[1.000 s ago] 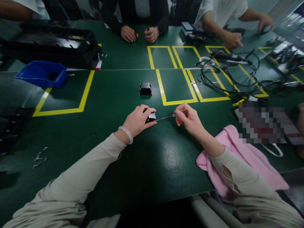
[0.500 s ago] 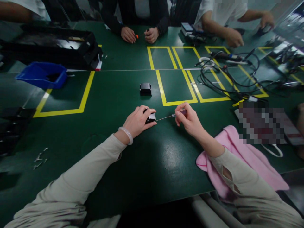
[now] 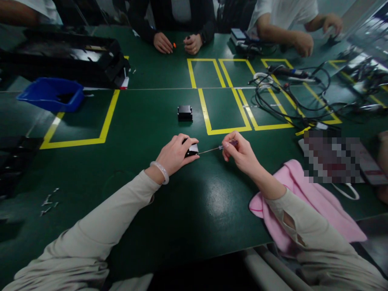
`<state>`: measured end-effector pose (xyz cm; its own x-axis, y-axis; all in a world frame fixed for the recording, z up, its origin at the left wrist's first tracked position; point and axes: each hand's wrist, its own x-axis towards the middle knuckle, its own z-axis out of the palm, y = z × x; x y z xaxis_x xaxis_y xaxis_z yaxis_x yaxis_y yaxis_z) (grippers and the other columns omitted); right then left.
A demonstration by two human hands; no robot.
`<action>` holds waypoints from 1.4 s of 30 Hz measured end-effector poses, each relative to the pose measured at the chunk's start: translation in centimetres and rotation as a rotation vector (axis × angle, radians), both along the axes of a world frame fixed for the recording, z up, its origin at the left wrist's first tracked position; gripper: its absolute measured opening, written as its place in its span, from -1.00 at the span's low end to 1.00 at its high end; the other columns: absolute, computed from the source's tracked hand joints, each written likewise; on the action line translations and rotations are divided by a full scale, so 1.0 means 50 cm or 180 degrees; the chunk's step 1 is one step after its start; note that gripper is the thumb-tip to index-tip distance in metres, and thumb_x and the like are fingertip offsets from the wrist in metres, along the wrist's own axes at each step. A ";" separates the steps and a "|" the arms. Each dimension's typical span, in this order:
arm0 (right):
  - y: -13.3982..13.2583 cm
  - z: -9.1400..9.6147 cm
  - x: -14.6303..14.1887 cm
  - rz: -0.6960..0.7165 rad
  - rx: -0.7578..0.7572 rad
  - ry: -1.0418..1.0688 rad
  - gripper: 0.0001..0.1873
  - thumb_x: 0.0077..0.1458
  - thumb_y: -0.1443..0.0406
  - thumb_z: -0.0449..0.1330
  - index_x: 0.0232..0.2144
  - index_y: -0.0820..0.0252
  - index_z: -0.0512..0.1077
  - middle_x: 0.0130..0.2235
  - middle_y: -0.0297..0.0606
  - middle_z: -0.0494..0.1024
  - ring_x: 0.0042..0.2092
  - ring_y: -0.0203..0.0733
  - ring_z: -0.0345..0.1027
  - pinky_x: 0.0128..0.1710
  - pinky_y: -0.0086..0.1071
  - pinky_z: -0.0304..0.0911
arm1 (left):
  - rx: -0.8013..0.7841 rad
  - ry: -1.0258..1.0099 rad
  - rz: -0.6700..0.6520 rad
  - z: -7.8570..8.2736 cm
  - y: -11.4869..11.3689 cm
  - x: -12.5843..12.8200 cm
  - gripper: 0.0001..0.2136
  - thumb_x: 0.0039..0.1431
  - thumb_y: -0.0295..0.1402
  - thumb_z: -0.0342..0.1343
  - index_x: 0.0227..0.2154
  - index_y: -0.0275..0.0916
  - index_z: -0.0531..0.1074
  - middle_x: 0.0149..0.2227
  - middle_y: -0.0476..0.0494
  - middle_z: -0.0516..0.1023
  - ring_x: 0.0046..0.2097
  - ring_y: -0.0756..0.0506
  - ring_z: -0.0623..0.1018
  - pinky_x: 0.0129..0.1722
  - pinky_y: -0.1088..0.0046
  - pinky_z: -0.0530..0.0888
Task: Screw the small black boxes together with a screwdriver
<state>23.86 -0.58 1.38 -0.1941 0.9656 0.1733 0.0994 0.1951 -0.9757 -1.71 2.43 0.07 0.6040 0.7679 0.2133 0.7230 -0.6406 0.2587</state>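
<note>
My left hand [image 3: 176,153] is closed over a small black part [image 3: 192,150] on the green table [image 3: 188,202], pressing it down. My right hand [image 3: 241,153] pinches a thin screwdriver [image 3: 216,148] by its handle. The shaft lies almost flat and its tip touches the right side of the held part. A second small black block [image 3: 185,112] stands alone a little farther back, beside a yellow taped rectangle [image 3: 224,110].
A pink cloth [image 3: 306,206] lies under my right forearm. A blue bin [image 3: 50,93] and a black machine [image 3: 69,56] sit at the far left. Tangled cables [image 3: 291,97] lie far right. Small screws [image 3: 48,200] lie near left. Other people's hands [image 3: 177,42] work across the table.
My hands, the part and the screwdriver have stayed in place. The person at the far right has moved their hands.
</note>
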 end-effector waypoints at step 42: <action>-0.007 0.000 -0.001 -0.0144 0.0126 -0.0227 -0.63 0.33 -0.05 0.16 -0.33 0.08 0.29 -0.63 -0.54 0.24 -0.62 -0.37 0.11 -0.59 -0.41 0.04 | 0.0015 0.0026 0.0017 -0.002 0.001 -0.001 -0.58 0.33 -0.11 0.17 0.15 -0.16 0.34 0.04 -0.26 0.41 0.02 -0.25 0.46 0.01 0.15 0.51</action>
<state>23.81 -0.93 1.40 -0.1637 0.9663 0.1987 0.1778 0.2270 -0.9575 -1.74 2.47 -0.03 0.6016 0.7702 0.2120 0.7286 -0.6378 0.2497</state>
